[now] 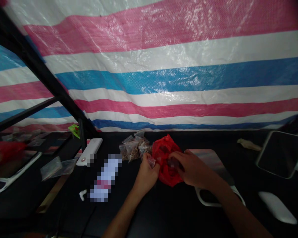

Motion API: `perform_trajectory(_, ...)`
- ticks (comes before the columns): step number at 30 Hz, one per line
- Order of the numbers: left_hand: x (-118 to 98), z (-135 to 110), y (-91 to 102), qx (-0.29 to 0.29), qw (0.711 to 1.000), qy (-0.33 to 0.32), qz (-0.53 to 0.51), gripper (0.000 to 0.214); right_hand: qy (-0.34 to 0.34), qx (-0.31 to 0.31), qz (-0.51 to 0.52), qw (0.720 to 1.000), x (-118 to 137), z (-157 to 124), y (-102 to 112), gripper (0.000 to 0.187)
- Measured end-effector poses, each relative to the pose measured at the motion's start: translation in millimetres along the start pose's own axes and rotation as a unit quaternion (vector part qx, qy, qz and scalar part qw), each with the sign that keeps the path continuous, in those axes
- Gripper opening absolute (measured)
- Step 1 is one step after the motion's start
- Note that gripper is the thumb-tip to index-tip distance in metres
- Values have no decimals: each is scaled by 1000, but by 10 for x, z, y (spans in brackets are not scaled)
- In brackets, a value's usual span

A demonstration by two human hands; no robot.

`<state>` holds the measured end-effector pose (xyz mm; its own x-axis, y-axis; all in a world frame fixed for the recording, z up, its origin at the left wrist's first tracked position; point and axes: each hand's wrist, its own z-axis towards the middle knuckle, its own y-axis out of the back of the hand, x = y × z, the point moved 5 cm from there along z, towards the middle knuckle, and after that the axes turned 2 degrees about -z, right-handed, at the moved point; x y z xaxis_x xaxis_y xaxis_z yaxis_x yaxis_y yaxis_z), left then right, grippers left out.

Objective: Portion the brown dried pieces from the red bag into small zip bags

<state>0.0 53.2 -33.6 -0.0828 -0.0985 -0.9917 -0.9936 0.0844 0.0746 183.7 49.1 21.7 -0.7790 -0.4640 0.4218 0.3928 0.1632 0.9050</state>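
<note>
A crumpled red plastic bag [165, 145] stands with its mouth up on the black table, between my two hands. My left hand [147, 172] is closed at its left side, pinching a small clear zip bag [151, 161] whose edge shows above the thumb. Over the mouth of the red bag, my right hand [192, 167] reaches in with fingers bent together; whatever lies in them is hidden. Just behind my left hand sits a pile of small clear zip bags [133, 151] filled with brownish bits.
A white-framed board [206, 160] lies right of the red bag, near a dark-screened device [281, 153] and a white mouse [278, 206]. Leftward are a white power bank [90, 151], an earbud [82, 195] and flat clear bags [51, 168]. A striped tarp [188, 79] hangs behind.
</note>
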Motion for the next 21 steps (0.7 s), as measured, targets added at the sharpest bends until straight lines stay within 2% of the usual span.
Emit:
perform_trajectory(7, 34, 46, 47, -4, 999, 11, -50, 18, -1, 1, -4, 1000, -30, 8, -22, 43)
perform_trajectory(12, -25, 46, 119, -44, 999, -14, 4, 20, 4, -6, -37, 999, -47, 5, -21, 49)
perform_trajectory(17, -12, 13, 106, -40, 997, 52, 44, 34, 21, -68, -21, 997, -18, 35, 111, 47)
perform_trajectory(19, 25, 3, 55, -19, 997, 75, 26, 42, 34, -101, 6, 994, 42, 47, 147, 47)
perform_trajectory(21, 75, 3, -9, 12, 996, 90, -9, 47, 48, -106, 25, 993, 118, 54, 117, 48)
